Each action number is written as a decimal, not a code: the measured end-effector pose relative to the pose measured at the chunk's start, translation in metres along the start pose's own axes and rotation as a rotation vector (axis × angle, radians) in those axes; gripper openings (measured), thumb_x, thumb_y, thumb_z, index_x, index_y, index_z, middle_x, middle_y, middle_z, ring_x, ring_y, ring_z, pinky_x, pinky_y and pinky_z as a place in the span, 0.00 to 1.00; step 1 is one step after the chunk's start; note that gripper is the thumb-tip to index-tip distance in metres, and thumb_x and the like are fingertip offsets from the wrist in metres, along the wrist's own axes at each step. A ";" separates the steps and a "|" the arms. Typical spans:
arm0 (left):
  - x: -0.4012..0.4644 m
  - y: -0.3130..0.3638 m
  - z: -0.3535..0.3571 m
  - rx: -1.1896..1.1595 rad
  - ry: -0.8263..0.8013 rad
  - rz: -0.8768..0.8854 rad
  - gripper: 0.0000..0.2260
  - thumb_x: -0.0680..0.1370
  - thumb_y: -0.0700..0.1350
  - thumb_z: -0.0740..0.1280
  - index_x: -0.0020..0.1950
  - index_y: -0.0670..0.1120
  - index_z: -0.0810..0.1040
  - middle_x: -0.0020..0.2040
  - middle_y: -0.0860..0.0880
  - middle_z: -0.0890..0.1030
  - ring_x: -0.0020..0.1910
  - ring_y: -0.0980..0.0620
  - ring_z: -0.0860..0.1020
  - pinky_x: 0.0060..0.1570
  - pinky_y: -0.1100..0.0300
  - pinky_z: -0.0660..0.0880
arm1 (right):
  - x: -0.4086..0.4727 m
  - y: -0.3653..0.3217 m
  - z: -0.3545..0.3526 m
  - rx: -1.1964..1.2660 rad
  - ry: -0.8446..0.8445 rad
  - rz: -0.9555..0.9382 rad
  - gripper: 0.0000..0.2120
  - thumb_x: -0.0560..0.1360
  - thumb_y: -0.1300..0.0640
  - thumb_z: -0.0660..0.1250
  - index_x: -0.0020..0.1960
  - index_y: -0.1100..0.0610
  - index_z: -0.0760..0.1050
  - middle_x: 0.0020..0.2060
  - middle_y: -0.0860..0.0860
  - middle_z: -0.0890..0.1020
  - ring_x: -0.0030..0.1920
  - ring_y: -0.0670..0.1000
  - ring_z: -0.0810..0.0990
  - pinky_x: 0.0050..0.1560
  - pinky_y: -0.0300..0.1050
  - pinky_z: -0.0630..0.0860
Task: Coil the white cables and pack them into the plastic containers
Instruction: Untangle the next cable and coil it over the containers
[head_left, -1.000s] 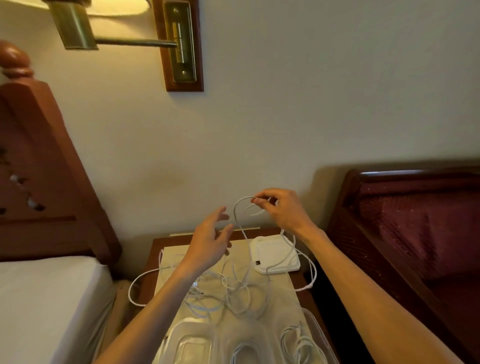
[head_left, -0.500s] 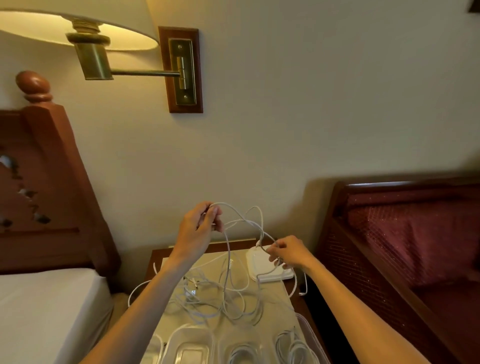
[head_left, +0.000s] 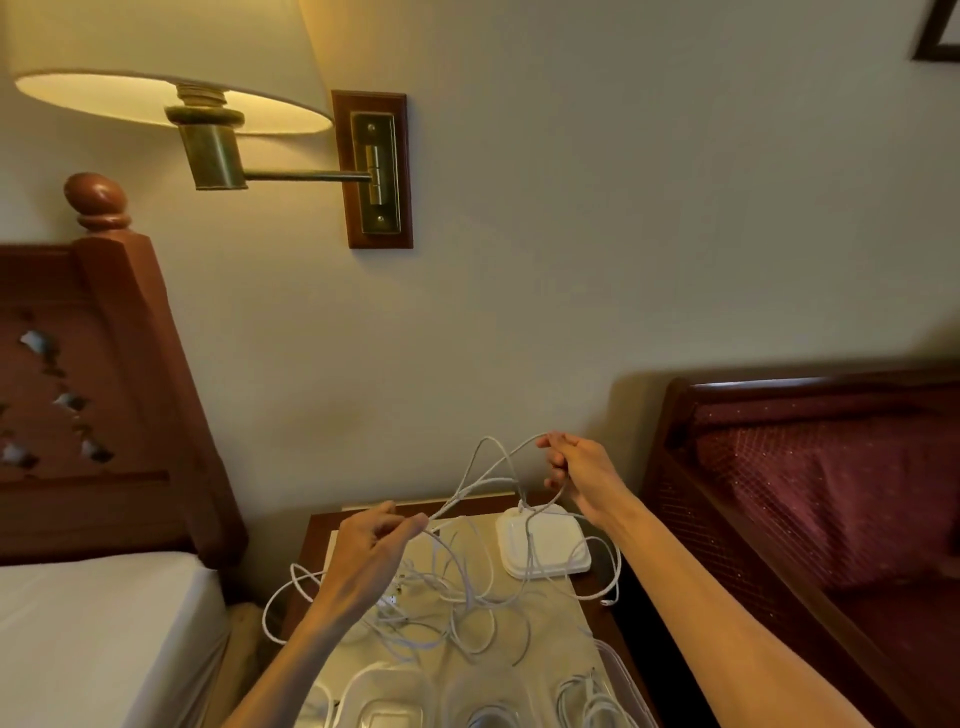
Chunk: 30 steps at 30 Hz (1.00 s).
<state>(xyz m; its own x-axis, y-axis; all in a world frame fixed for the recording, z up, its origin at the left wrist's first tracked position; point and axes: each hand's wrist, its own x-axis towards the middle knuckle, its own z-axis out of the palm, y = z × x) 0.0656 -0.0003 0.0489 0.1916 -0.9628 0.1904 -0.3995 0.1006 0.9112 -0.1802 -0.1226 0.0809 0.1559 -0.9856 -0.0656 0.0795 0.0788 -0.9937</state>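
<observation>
Raised since before, right hand (head_left: 576, 475) and left hand (head_left: 371, 545) pinch white cable (head_left: 483, 486); containers (head_left: 389, 701) cut off

I have a cable (head_left: 483, 483) strung between my two hands above the nightstand (head_left: 311, 540): the left hand (head_left: 371, 545) pinches it low and near, the right hand (head_left: 576, 475) holds it higher and farther back. Below the left fingers (head_left: 410, 521) a tangle of cables (head_left: 447, 603) lies on the tabletop. Under the right fingers (head_left: 553, 447) sits a flat box (head_left: 543, 545). Nearer me than both hands stand the plastic containers (head_left: 389, 701), the rightmost (head_left: 618, 670) with cable in it.
</observation>
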 end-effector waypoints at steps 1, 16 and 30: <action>0.001 0.003 -0.002 0.033 -0.023 0.001 0.20 0.77 0.49 0.69 0.31 0.36 0.78 0.30 0.57 0.75 0.47 0.56 0.78 0.44 0.52 0.66 | -0.002 -0.003 0.004 -0.003 0.006 -0.021 0.14 0.84 0.55 0.56 0.50 0.60 0.77 0.28 0.49 0.67 0.28 0.47 0.65 0.34 0.44 0.67; 0.024 0.045 0.011 0.201 0.187 0.409 0.22 0.77 0.32 0.59 0.66 0.53 0.73 0.64 0.56 0.72 0.53 0.52 0.76 0.53 0.59 0.75 | -0.032 -0.037 0.031 -0.354 -0.136 -0.285 0.19 0.80 0.57 0.60 0.33 0.52 0.81 0.30 0.56 0.67 0.30 0.47 0.64 0.34 0.42 0.65; 0.040 0.077 -0.027 0.404 -0.352 0.326 0.23 0.74 0.65 0.64 0.42 0.45 0.82 0.30 0.52 0.71 0.28 0.58 0.67 0.30 0.64 0.62 | 0.001 0.014 -0.008 -0.331 0.180 -0.063 0.14 0.83 0.55 0.57 0.43 0.58 0.77 0.30 0.52 0.74 0.31 0.49 0.73 0.33 0.43 0.71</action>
<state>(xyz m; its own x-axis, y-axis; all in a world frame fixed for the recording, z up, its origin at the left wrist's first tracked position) 0.0665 -0.0240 0.1368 -0.2767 -0.9304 0.2405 -0.7078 0.3666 0.6038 -0.1872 -0.1232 0.0662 -0.0164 -0.9998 0.0113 -0.2439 -0.0069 -0.9698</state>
